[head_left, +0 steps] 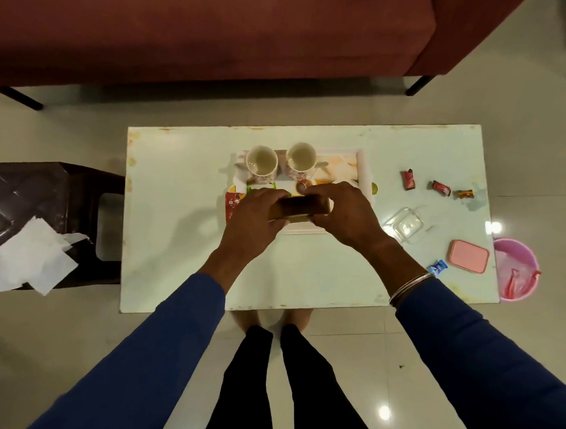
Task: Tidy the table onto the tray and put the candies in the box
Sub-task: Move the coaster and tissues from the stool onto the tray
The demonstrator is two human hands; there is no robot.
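Both hands hold a flat brown packet (299, 208) just above the near part of the printed tray (361, 167). My left hand (257, 218) grips its left end and my right hand (343, 213) grips its right end. Two empty patterned cups (262, 163) (301, 160) stand at the tray's far left. A spoon (304, 184) lies behind the packet. A red packet (231, 207) shows at the tray's left edge. Three wrapped candies (408, 179) (441, 188) (465, 193) lie to the right, and a blue candy (437, 268) lies near the front. The clear box (404, 224) sits open beside its pink lid (468, 260).
The white table (178, 209) stands in front of a dark red sofa (218, 33). A dark stool (48, 201) with white tissues (30, 261) is on the left. A pink bin (517, 270) sits by the table's right end.
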